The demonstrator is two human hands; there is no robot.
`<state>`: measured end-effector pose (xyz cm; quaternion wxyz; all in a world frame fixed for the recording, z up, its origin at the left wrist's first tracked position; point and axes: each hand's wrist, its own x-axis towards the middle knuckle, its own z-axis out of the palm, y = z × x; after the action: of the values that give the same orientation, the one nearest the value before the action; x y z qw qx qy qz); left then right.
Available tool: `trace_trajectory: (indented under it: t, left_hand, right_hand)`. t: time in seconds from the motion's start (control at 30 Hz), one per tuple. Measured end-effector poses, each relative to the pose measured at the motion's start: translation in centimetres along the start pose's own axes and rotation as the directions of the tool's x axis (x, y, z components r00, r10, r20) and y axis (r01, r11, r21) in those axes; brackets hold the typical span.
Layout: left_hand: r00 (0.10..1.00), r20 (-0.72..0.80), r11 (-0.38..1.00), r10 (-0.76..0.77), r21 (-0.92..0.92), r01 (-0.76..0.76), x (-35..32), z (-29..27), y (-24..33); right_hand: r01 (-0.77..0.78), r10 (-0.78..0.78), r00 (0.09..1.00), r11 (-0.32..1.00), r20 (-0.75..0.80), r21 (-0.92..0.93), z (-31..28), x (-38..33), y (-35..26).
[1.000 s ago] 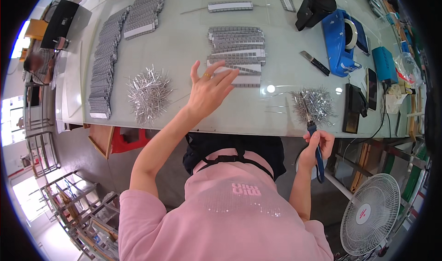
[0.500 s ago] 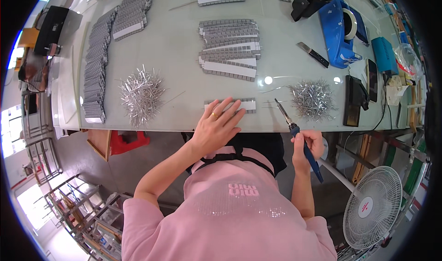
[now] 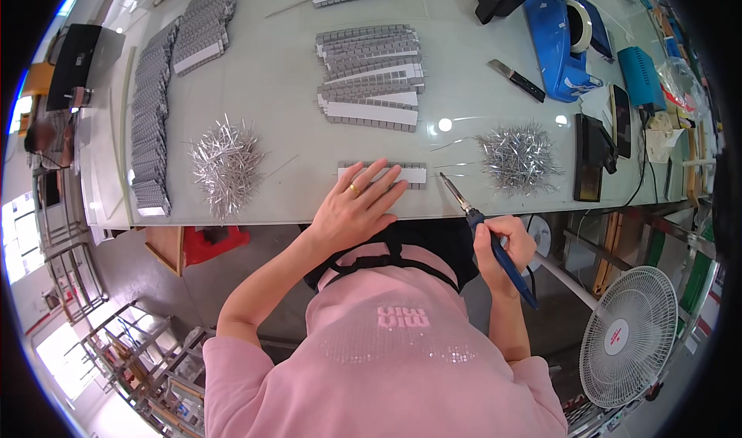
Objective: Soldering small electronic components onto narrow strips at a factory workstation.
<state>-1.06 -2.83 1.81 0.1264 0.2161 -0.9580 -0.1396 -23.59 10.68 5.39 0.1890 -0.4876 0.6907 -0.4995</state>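
My left hand (image 3: 354,212) lies flat with fingers spread over a short grey segmented strip with a white band (image 3: 415,176), pressing it to the table near the front edge. Part of the strip is hidden under the fingers. In my right hand (image 3: 504,251) is a soldering iron with a blue handle (image 3: 508,262); its metal tip points up and left, just right of the strip's end. Several thin wires lie by that tip, beside a heap of silvery wire pieces (image 3: 519,160). Another such wire heap (image 3: 226,169) sits left of my left hand.
A stack of similar strips (image 3: 371,115) lies in the middle, with long rows of them (image 3: 149,121) at the left. To the right are a utility knife (image 3: 516,80), a blue tape dispenser (image 3: 550,44), a black holder (image 3: 589,160), a phone (image 3: 621,120) and a teal box (image 3: 641,78). A white fan (image 3: 627,337) stands below.
My right hand has moved slightly left, bringing the iron's tip closer to the strip's right end. My left hand stays on the strip. The whole view has shifted a little.
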Motion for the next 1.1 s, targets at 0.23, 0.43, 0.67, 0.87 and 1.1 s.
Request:
trace_trajectory:
  t: [0.23,0.43,0.67,0.87,1.1]
  left_hand:
    - [1.0,0.018,1.0,-0.004,0.001,0.004,0.2,-0.1,0.0]
    - [1.0,0.029,1.0,-0.007,-0.004,0.007,0.1,0.0,0.1]
    - [0.999,0.035,1.0,-0.012,-0.013,0.012,0.2,-0.2,-0.1]
    - [0.991,-0.111,0.996,-0.078,0.027,0.081,-1.3,-0.7,0.0]
    - [0.784,-0.3,0.782,-0.543,0.161,0.603,-5.5,-2.5,-2.5]
  right_hand:
    - [0.001,0.001,0.999,0.999,0.043,-0.043,0.3,0.3,-0.4]
    - [-0.011,0.013,0.999,0.999,0.047,-0.04,0.5,0.5,-0.4]
    - [-0.037,0.044,0.992,0.998,0.121,-0.06,0.4,0.9,-0.9]
    - [-0.084,0.085,0.99,0.996,0.11,-0.007,0.3,0.8,-0.4]
    - [-0.033,0.035,0.999,0.941,0.0,0.336,-0.1,-0.6,0.6]
